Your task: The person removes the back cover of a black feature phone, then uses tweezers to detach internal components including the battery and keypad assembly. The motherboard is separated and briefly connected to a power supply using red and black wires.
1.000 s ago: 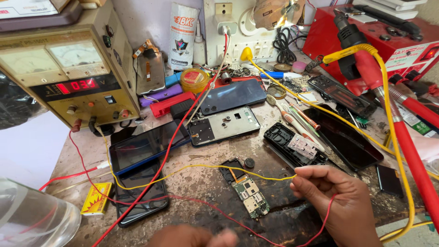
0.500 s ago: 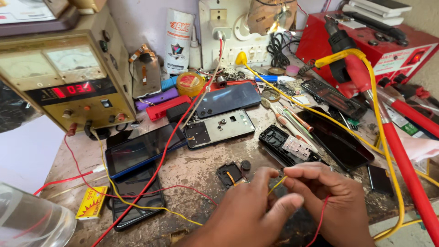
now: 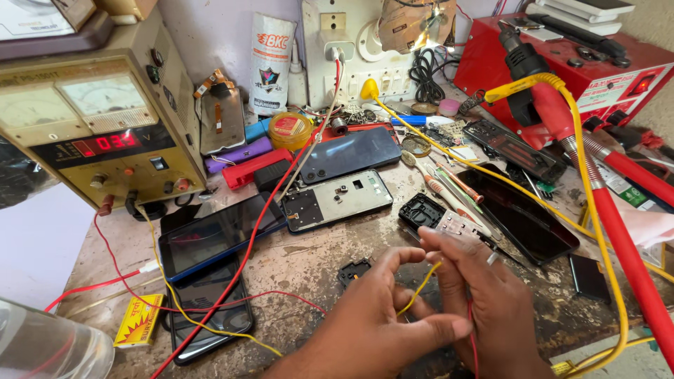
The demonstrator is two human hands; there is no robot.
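Observation:
My left hand (image 3: 379,323) and my right hand (image 3: 484,302) meet low in the middle of the worn workbench. The left hand's fingers pinch the end of a thin yellow wire (image 3: 420,288), and the right hand's fingertips touch the same wire. A thin red wire (image 3: 472,330) runs down along my right hand's fingers. Both wires trail left across the bench to the beige bench power supply (image 3: 105,133) with a red digit display. The small circuit board seen earlier is hidden under my hands. A small black part (image 3: 353,270) lies just beyond my left hand.
Several phones and phone parts lie around: a blue-screened phone (image 3: 217,235), a dark phone (image 3: 210,316), a grey phone frame (image 3: 337,200), a black phone (image 3: 523,210). A red hot-air station (image 3: 562,63) with red hose (image 3: 625,245) stands right. A yellow box (image 3: 138,321) lies front left.
My left hand came up from the bottom edge and joined the right hand over the small circuit board, taking the yellow wire end. The board is now covered by my hands.

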